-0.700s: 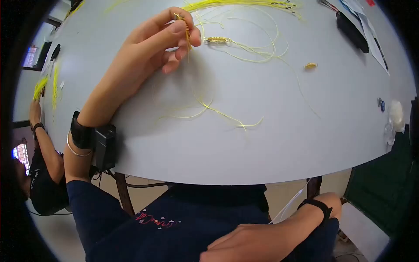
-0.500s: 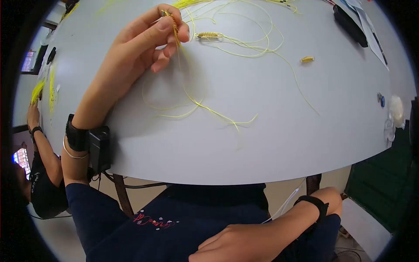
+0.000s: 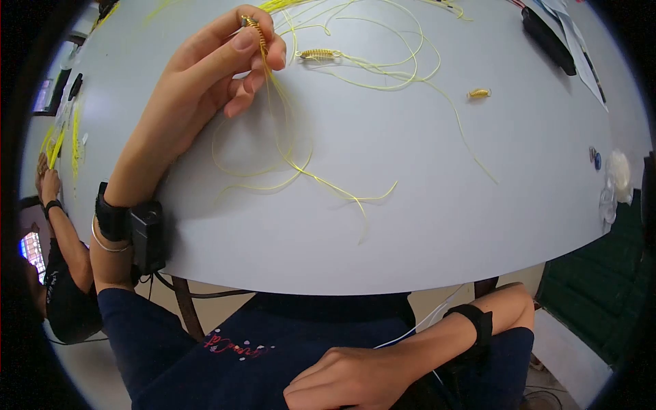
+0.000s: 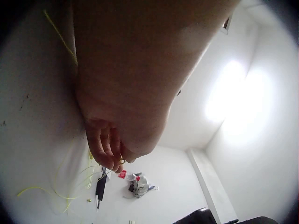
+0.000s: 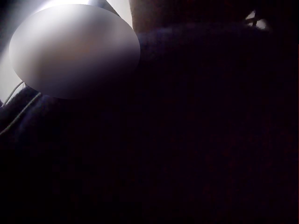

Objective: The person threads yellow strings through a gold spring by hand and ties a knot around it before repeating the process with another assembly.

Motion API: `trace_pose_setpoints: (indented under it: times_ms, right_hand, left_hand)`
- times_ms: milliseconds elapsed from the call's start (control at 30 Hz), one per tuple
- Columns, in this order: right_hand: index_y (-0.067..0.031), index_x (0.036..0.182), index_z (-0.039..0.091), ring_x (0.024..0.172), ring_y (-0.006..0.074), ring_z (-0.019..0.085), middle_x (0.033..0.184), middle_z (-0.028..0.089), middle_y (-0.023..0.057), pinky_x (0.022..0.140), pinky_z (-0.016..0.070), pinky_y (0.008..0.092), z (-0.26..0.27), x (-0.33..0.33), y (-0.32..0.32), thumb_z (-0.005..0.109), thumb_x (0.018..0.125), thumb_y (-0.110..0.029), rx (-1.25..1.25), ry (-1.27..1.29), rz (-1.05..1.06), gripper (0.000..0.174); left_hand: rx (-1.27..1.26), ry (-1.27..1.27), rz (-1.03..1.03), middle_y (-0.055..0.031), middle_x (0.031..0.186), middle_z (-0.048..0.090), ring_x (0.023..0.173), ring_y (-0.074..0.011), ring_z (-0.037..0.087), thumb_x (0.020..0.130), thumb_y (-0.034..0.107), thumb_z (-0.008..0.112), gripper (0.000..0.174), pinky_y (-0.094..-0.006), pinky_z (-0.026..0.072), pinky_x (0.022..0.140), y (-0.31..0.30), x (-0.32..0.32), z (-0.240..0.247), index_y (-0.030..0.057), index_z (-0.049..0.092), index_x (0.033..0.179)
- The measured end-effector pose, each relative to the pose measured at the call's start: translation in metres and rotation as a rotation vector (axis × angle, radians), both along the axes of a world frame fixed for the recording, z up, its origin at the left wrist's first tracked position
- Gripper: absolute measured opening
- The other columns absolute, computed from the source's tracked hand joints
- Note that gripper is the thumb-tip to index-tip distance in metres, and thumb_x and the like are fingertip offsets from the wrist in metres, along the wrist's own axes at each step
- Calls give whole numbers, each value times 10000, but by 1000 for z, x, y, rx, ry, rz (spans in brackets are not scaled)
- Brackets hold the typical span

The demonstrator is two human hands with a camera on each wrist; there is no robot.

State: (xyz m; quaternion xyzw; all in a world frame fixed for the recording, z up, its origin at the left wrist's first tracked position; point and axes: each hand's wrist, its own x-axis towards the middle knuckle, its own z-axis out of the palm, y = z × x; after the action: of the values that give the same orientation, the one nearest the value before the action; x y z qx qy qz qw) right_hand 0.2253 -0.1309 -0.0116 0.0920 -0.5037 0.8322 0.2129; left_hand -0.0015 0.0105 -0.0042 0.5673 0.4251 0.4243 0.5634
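Observation:
Between thumb and index finger, my left hand point(image 3: 212, 72) pinches a gold wire coil point(image 3: 255, 30), raised at the upper left of the head view. Thin yellow lines point(image 3: 324, 182) hang from the coil and trail over the table, crossing one another. In the left wrist view the fingers point(image 4: 110, 144) are curled, and most of the coil is hidden. To the right of that hand lies a second gold coil point(image 3: 318, 54) with yellow line attached. My right hand point(image 3: 348, 379) rests low on the lap, its fingertips out of sight; the right wrist view is nearly all dark.
A short gold coil point(image 3: 479, 93) lies on the grey table point(image 3: 437, 225). A black pouch point(image 3: 549, 41) and papers are at the upper right, with small metal pieces and a clear plastic bag point(image 3: 618, 171) lower down. Another person's hands point(image 3: 49, 181) handle yellow strands at far left.
In the head view my left hand and its coil have shifted left, and the trailing lines with them. My right hand has also moved slightly left on the lap.

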Motion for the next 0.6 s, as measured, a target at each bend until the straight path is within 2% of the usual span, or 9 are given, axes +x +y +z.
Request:
trace_pose_setpoints:
  times_ms: [200,267,400,500,600]
  right_hand:
    - [-29,791,507,558,231,493,636,475,87,499,399,313,-1,-1,0,487,818,-108,41,26,-66,85]
    - [-38,793,517,574,221,488,640,474,78,490,401,312,0,-2,7,497,790,-103,329,121,-133,68]
    - [-55,792,528,575,207,476,624,455,63,471,390,309,0,0,7,521,755,-91,364,124,-105,53]
    - [-66,797,539,569,194,474,615,439,47,451,375,300,-1,0,3,531,736,-91,299,83,-132,66]
    - [-74,808,551,557,181,466,619,445,34,436,361,291,-2,0,6,541,726,-109,417,133,-182,90]
  left_hand:
    - [32,57,-16,11,785,442,554,32,406,933,270,404,208,-90,304,369,1,3,3,68,392,980]
    - [32,48,-21,11,784,443,551,33,404,933,271,406,204,-88,302,370,1,2,3,72,392,976]
    - [0,27,4,14,782,443,547,35,400,934,280,403,210,-88,293,369,0,-1,2,75,393,975]
    - [-4,87,-5,19,780,441,548,39,398,933,295,402,222,-92,281,366,-1,2,6,76,394,974]
    - [15,101,29,20,779,439,544,41,389,931,307,404,235,-95,272,366,-1,2,4,76,396,975]
